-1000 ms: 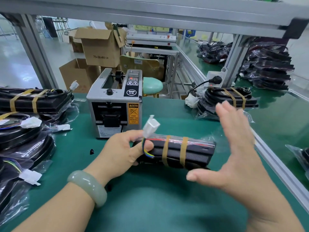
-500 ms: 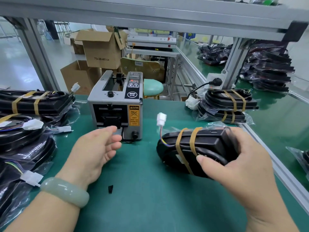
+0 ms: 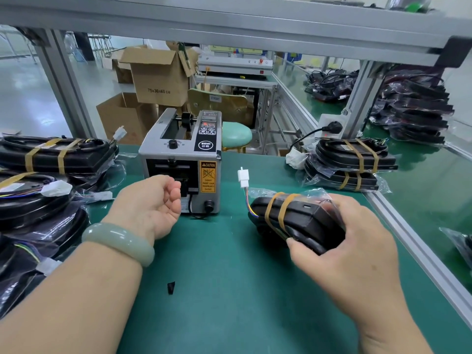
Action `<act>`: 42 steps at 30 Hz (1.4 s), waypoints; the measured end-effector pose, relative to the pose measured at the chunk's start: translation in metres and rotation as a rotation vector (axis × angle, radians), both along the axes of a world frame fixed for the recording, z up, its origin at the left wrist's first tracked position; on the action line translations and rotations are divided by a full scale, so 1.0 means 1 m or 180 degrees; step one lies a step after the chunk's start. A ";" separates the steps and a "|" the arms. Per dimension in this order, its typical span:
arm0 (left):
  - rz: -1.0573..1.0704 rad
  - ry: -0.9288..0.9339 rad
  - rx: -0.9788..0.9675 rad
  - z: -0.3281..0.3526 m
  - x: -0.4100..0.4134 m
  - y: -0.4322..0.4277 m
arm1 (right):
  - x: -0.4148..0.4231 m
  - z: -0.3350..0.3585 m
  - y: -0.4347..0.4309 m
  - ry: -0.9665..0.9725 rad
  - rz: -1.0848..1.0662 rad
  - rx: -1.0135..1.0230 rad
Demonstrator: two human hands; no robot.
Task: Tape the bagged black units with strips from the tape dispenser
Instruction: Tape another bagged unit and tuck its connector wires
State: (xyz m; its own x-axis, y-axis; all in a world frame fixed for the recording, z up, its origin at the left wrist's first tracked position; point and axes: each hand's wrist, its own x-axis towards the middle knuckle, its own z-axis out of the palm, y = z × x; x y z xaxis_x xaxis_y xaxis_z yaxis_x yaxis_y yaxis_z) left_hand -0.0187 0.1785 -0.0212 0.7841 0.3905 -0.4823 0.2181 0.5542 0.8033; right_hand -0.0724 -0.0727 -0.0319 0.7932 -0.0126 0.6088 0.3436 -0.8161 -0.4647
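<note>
We note the left hand (image 3: 150, 204) with palm turned rightward, fingers loosely curled, holding nothing; left forearm enters from lower left; right hand (image 3: 350, 254) grips the right end of the bagged black unit (image 3: 298, 218), thumb on its near edge, fingers wrapped over its far side.

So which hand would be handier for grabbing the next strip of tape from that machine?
Probably the left. The left hand hangs empty, fingers loosely curled, right in front of the outlet of the tape dispenser. The right hand is busy gripping the bagged black unit, off to the right.
</note>
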 end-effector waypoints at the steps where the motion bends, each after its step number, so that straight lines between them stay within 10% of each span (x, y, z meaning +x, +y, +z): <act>1: 0.0001 0.0000 -0.0052 0.001 0.001 0.000 | 0.000 0.000 0.000 -0.0009 -0.0005 0.0033; 29: 0.0460 0.0377 0.0724 -0.012 0.025 0.003 | -0.001 -0.004 0.003 -0.0119 -0.0015 0.0199; 42: -0.0538 -0.0616 -0.0035 -0.003 -0.071 -0.040 | -0.003 -0.007 0.015 -0.0125 0.0244 0.0396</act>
State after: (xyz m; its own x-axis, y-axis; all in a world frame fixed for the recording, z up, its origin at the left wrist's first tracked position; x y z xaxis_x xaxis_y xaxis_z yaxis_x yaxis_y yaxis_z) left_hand -0.0896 0.1385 -0.0239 0.9160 0.2415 -0.3204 0.1512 0.5320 0.8331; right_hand -0.0751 -0.0580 -0.0386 0.7705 -0.0303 0.6368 0.4225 -0.7237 -0.5457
